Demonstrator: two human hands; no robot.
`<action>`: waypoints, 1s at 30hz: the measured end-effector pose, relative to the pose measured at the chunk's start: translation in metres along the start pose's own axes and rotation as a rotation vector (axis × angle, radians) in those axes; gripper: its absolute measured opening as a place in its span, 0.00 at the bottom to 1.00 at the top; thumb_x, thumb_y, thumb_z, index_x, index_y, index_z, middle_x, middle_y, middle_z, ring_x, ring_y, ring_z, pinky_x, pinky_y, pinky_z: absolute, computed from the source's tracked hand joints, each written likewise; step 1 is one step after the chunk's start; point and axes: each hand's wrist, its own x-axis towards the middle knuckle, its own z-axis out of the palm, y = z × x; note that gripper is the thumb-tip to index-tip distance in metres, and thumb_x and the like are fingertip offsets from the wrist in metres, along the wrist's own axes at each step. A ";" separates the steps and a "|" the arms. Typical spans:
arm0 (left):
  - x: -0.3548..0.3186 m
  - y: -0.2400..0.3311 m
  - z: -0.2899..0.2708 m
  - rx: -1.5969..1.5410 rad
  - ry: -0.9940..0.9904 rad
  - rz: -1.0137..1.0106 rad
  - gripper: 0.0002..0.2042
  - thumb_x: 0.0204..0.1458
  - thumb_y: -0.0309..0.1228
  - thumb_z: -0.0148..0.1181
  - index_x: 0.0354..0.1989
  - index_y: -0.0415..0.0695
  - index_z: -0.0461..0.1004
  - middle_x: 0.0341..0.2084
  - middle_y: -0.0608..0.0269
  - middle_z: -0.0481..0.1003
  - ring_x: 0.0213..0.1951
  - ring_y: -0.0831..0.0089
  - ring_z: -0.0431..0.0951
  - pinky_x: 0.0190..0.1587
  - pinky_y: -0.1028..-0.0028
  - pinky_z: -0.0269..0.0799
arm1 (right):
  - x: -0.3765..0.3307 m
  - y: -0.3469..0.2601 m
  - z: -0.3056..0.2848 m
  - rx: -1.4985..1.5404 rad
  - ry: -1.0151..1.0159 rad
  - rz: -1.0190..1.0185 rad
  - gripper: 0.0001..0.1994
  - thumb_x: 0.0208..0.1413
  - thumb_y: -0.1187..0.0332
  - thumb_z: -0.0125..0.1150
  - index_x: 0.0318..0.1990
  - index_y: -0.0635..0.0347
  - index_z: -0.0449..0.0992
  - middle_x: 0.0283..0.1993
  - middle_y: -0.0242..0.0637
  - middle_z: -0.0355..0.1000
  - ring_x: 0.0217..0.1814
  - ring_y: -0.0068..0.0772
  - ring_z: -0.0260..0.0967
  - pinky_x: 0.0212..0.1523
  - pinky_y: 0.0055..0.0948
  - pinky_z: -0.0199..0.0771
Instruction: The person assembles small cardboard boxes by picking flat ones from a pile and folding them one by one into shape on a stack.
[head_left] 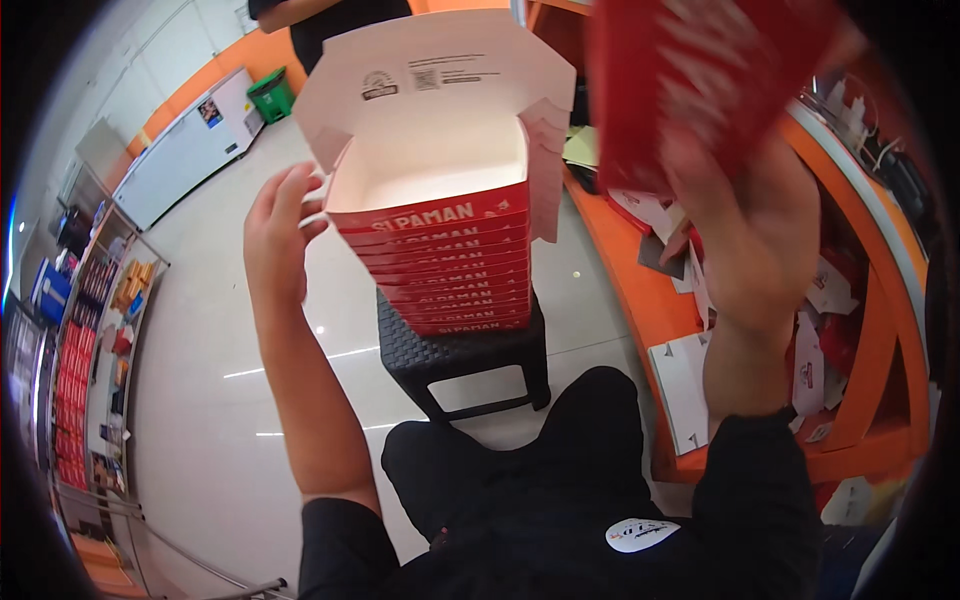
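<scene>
Left hand (278,225): fingers half-curled at white flaps (317,190) left of the box stack (445,250); grip cannot be told. Between the hands, the stack rests on a black stool (440,355); sideways pressure could topple it. Right hand (750,230) grips a blurred red carton (690,80); swung left, it could strike the upright lid (440,70).

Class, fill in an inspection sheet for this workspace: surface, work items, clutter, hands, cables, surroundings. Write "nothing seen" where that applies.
Surface: black stool under the stack.
Work items: stack of red cartons, top one open, lid raised; another red carton, blurred, held above right.
Clutter: white sheet and jumbled red-and-white pieces at the orange unit.
Hands: left hand at the stack's left edge, grip unclear; right hand grips the blurred carton.
Cables: nothing seen clearly.
Surroundings: white freezer, green bin, storage rack, another person.
</scene>
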 end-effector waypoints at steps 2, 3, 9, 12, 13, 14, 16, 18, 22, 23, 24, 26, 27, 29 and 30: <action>0.020 0.021 -0.003 0.142 -0.219 -0.128 0.19 0.58 0.42 0.57 0.50 0.39 0.75 0.40 0.64 0.76 0.39 0.76 0.74 0.44 0.75 0.72 | 0.037 0.016 0.019 0.046 -0.090 -0.071 0.16 0.63 0.69 0.59 0.53 0.71 0.73 0.45 0.41 0.78 0.41 0.25 0.75 0.43 0.23 0.76; 0.027 0.026 -0.001 0.252 -0.257 -0.130 0.18 0.57 0.40 0.58 0.49 0.39 0.76 0.38 0.65 0.75 0.37 0.77 0.74 0.44 0.76 0.73 | 0.050 0.018 0.027 -0.013 -0.190 -0.040 0.15 0.63 0.69 0.59 0.53 0.71 0.73 0.44 0.42 0.78 0.41 0.26 0.75 0.43 0.23 0.76; 0.040 0.027 -0.016 0.450 -0.354 -0.185 0.17 0.54 0.35 0.63 0.46 0.35 0.77 0.34 0.67 0.75 0.36 0.78 0.75 0.44 0.76 0.76 | 0.076 0.034 0.062 -0.505 -0.684 -0.011 0.15 0.58 0.73 0.55 0.52 0.62 0.77 0.39 0.50 0.78 0.41 0.45 0.76 0.45 0.33 0.75; 0.042 0.018 -0.023 0.280 -0.336 -0.204 0.19 0.54 0.33 0.64 0.46 0.28 0.75 0.39 0.52 0.78 0.41 0.70 0.81 0.46 0.76 0.79 | 0.078 0.038 0.067 -0.731 -0.809 -0.023 0.16 0.56 0.72 0.53 0.51 0.68 0.76 0.45 0.54 0.77 0.47 0.52 0.75 0.50 0.43 0.74; 0.040 0.017 -0.023 0.228 -0.325 -0.206 0.19 0.54 0.32 0.65 0.45 0.25 0.74 0.39 0.48 0.79 0.41 0.68 0.82 0.46 0.77 0.80 | 0.080 0.039 0.070 -0.767 -0.817 -0.048 0.16 0.56 0.72 0.53 0.51 0.68 0.76 0.45 0.55 0.76 0.46 0.52 0.75 0.49 0.42 0.75; 0.039 0.017 -0.023 0.213 -0.315 -0.209 0.20 0.55 0.33 0.65 0.45 0.25 0.74 0.39 0.48 0.79 0.41 0.68 0.82 0.46 0.77 0.80 | 0.082 0.039 0.073 -0.803 -0.825 -0.073 0.17 0.56 0.72 0.53 0.51 0.69 0.76 0.46 0.55 0.76 0.46 0.52 0.76 0.48 0.42 0.75; 0.037 0.018 -0.026 0.209 -0.323 -0.217 0.20 0.55 0.33 0.65 0.46 0.25 0.74 0.39 0.48 0.79 0.40 0.68 0.82 0.47 0.77 0.79 | 0.088 0.038 0.080 -0.879 -0.888 -0.066 0.17 0.55 0.72 0.53 0.50 0.69 0.76 0.46 0.56 0.76 0.45 0.52 0.76 0.45 0.41 0.77; 0.034 0.018 -0.029 0.188 -0.331 -0.190 0.19 0.55 0.34 0.64 0.43 0.25 0.76 0.36 0.49 0.80 0.38 0.69 0.83 0.47 0.78 0.79 | 0.100 0.028 0.089 -0.963 -1.000 -0.004 0.17 0.53 0.73 0.54 0.50 0.69 0.76 0.46 0.57 0.76 0.43 0.51 0.77 0.42 0.40 0.78; 0.035 0.010 -0.024 0.227 -0.303 -0.116 0.16 0.50 0.34 0.68 0.37 0.30 0.80 0.34 0.52 0.82 0.37 0.70 0.84 0.42 0.76 0.77 | 0.120 0.006 0.112 -1.200 -1.264 0.097 0.19 0.56 0.64 0.62 0.52 0.62 0.74 0.44 0.48 0.77 0.48 0.51 0.75 0.51 0.43 0.74; 0.035 0.011 -0.024 0.242 -0.320 -0.121 0.16 0.52 0.33 0.66 0.39 0.29 0.79 0.35 0.51 0.81 0.38 0.68 0.83 0.45 0.75 0.77 | 0.119 0.006 0.118 -1.101 -1.114 -0.056 0.18 0.55 0.64 0.63 0.51 0.61 0.75 0.44 0.48 0.77 0.48 0.52 0.75 0.50 0.42 0.74; 0.036 0.013 -0.025 0.256 -0.336 -0.127 0.16 0.54 0.32 0.64 0.41 0.28 0.78 0.37 0.49 0.80 0.39 0.67 0.83 0.47 0.74 0.78 | 0.116 0.008 0.125 -0.992 -0.964 -0.198 0.16 0.55 0.64 0.64 0.49 0.61 0.76 0.44 0.47 0.77 0.48 0.52 0.75 0.49 0.42 0.74; 0.035 0.012 -0.022 0.310 -0.316 -0.105 0.14 0.54 0.30 0.64 0.41 0.29 0.79 0.38 0.48 0.80 0.40 0.65 0.83 0.50 0.72 0.79 | 0.117 0.026 0.138 -0.847 -0.877 -0.380 0.13 0.54 0.66 0.65 0.47 0.58 0.77 0.43 0.47 0.77 0.47 0.50 0.76 0.47 0.40 0.75; 0.036 0.011 -0.022 0.299 -0.320 -0.100 0.13 0.53 0.30 0.65 0.40 0.30 0.79 0.37 0.49 0.80 0.40 0.65 0.83 0.50 0.72 0.79 | 0.118 0.034 0.145 -0.783 -0.834 -0.476 0.12 0.54 0.67 0.65 0.45 0.57 0.78 0.42 0.47 0.78 0.46 0.49 0.76 0.46 0.40 0.76; 0.039 0.004 -0.025 0.286 -0.332 -0.092 0.12 0.51 0.30 0.67 0.38 0.32 0.80 0.37 0.49 0.81 0.40 0.64 0.83 0.49 0.71 0.79 | 0.125 0.029 0.156 -0.926 -1.023 -0.331 0.12 0.53 0.69 0.66 0.46 0.56 0.78 0.42 0.48 0.78 0.44 0.48 0.77 0.45 0.38 0.77; 0.041 0.000 -0.026 0.286 -0.314 -0.075 0.12 0.49 0.32 0.68 0.36 0.34 0.81 0.33 0.52 0.81 0.37 0.68 0.83 0.42 0.72 0.76 | 0.128 0.027 0.160 -0.946 -1.069 -0.327 0.12 0.54 0.69 0.65 0.46 0.56 0.78 0.42 0.48 0.78 0.43 0.48 0.77 0.44 0.38 0.77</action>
